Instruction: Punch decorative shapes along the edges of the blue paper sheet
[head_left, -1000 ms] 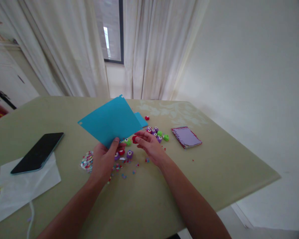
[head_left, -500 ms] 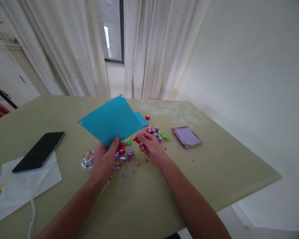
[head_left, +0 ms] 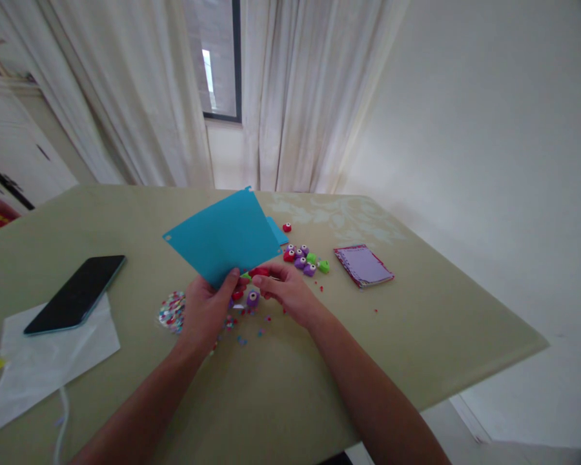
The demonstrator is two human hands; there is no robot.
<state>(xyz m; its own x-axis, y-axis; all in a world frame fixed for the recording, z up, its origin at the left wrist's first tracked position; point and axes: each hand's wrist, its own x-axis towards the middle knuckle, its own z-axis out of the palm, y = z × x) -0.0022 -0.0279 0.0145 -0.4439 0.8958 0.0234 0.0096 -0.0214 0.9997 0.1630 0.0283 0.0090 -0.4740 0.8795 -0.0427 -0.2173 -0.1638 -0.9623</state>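
Note:
My left hand is closed on the lower edge of a blue sheet of paper, thumb in front, holding it up at a slant. Small cut-outs show at the sheet's corners. My right hand grips a small red paper punch near the sheet's lower right edge; its fingers partly cover the punch. Whether the punch touches the paper, I cannot tell. Below the hands lie a purple punch and a red punch, among coloured paper bits. Part of this group is hidden behind my left hand.
Several purple, red and green punches sit beyond my right hand. A stack of lilac paper lies at right, a blue paper piece behind. Left are a confetti pile, a phone and a white sheet.
My right hand has moved left with the red punch, closer to the paper and my left hand. The blue sheet has shifted slightly to the right.

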